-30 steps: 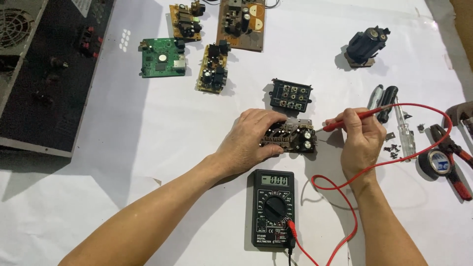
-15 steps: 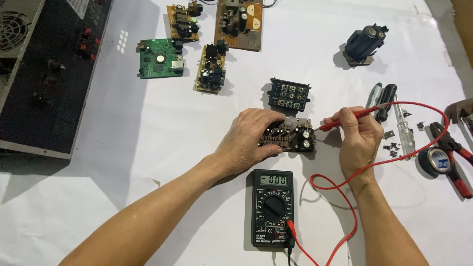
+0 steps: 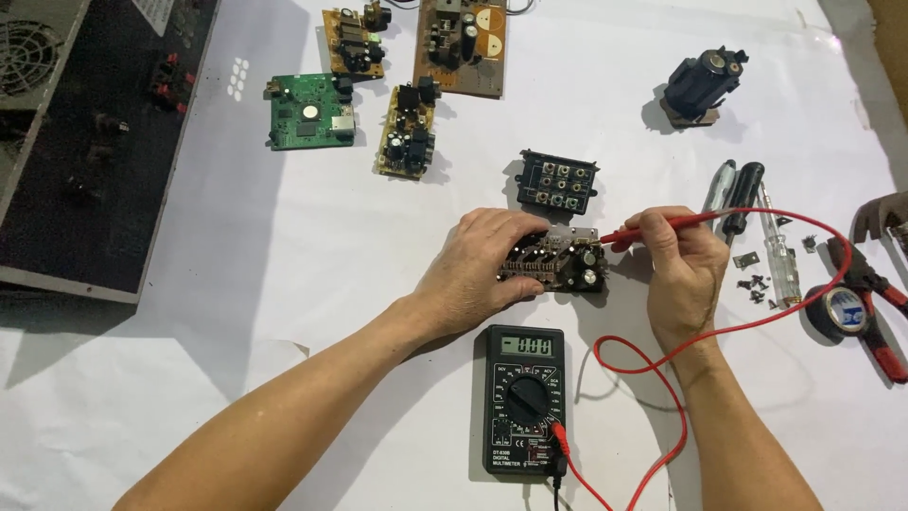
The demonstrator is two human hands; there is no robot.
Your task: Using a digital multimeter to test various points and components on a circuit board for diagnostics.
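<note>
Covering the table, a white sheet (image 3: pixel 284 284) holds scattered circuit boards (image 3: pixel 312 112).

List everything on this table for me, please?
multimeter: 1, black, front centre
red probe: 1, red, in right hand
held board: 1, dark, centre, under left hand
jack panel: 1, black, behind held board
green board: 1, green, back left
tan boards: 3, tan-brown, back centre
motor part: 1, dark, back right
screwdrivers: 3, right
pliers: 1, red-handled, far right
tape roll: 1, black, far right
chassis: 1, black, left
left hand: on held board
right hand: holding red probe
</note>
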